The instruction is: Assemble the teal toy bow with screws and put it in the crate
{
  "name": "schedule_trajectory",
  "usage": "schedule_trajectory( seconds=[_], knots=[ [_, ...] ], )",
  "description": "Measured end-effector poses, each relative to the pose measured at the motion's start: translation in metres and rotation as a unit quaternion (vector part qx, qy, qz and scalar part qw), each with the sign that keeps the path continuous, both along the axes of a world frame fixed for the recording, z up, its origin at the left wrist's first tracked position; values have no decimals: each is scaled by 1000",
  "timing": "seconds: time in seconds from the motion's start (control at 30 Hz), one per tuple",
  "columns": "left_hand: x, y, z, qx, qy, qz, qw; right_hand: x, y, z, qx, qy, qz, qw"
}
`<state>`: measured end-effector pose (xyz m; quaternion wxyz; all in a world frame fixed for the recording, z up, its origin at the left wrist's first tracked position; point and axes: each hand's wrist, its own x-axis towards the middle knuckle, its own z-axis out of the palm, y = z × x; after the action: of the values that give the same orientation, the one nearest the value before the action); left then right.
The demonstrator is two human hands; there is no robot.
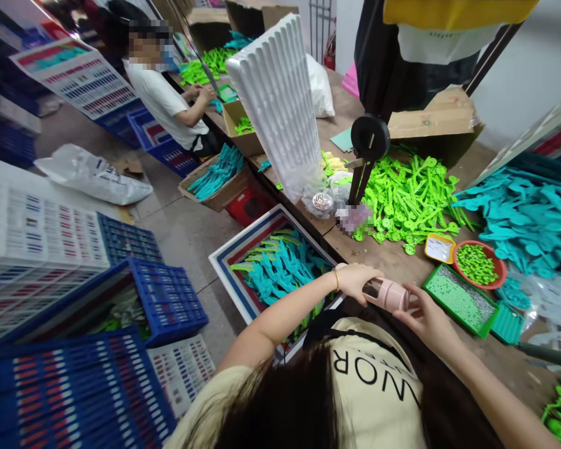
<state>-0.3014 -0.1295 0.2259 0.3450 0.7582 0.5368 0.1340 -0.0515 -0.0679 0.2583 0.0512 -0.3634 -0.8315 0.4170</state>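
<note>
A pink water bottle [393,295] with a see-through section lies sideways between my two hands, over the front edge of the workbench. My left hand [359,282], with a thin bracelet at the wrist, is closed around its left end. At the other end, the fingers and thumb of my right hand [423,315] curve around the pink cap. Just beyond the bottle, bright green plastic parts [406,196] are heaped on the bench. To the right of them are a green tray [462,305] of small pieces and an orange bowl [498,274] of small green parts.
A crate [219,262] of teal and green parts stands left of my arms. Teal parts [518,218] are piled at the right. A dark stand [362,174] rises from the bench. Blue crates [168,305] fill the lower left. A co-worker [161,100] works farther along.
</note>
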Motion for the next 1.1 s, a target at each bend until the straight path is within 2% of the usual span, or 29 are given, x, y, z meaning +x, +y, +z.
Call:
schedule_trajectory(
  seconds=[0.03,0.1,0.17,0.2,0.23,0.27,0.33,0.37,0.4,0.43,0.5,0.53,0.57,0.63,0.67,0.77,0.8,0.87,0.93,1.0,1.1],
  knots=[
    [4,-2,-1,12,18,10,1000,-2,-1,-2,-66,-35,-68,995],
    [10,-5,-2,39,49,21,998,-6,-1,-6,-204,-94,-165,960],
    [13,-9,-5,51,63,21,997,-7,-1,-8,-335,-132,-190,913],
    [13,-11,-7,49,63,21,997,-6,-2,-9,-373,-139,-186,898],
    [12,-12,-9,45,58,23,997,-5,-3,-10,-372,-128,-177,902],
    [11,-14,-11,41,53,27,997,-3,-5,-11,-330,-103,-157,925],
    [10,-17,-15,35,50,35,998,1,-8,-14,-169,-26,-82,982],
    [10,-19,-16,36,56,33,997,3,-10,-16,-101,1,-45,994],
    [10,-20,-17,38,67,27,997,5,-11,-18,-78,0,-25,997],
    [10,-21,-17,41,80,21,996,6,-12,-21,-104,-25,-24,994],
    [10,-23,-15,38,100,20,994,9,-14,-27,-207,-83,-62,973],
    [11,-23,-14,30,105,21,994,11,-15,-31,-220,-87,-74,969],
    [11,-24,-13,22,106,24,994,12,-15,-34,-195,-74,-65,976],
    [12,-26,-13,16,108,23,994,15,-15,-39,-88,-38,-14,995],
    [13,-27,-13,18,111,18,993,17,-15,-41,-60,-41,1,997],
    [15,-30,-17,25,130,-3,991,19,-14,-45,-94,-70,-9,993],
    [16,-32,-19,21,132,-8,991,20,-14,-45,-75,-64,0,995],
    [17,-34,-22,12,114,-15,993,20,-16,-46,19,-47,54,997],
    [19,-36,-24,8,75,-15,997,20,-22,-46,83,-76,100,989],
    [23,-39,-28,15,47,1,999,17,-30,-47,76,-124,87,986],
    [31,-47,-40,19,27,54,998,5,-43,-51,61,-162,23,985]
  ],
)
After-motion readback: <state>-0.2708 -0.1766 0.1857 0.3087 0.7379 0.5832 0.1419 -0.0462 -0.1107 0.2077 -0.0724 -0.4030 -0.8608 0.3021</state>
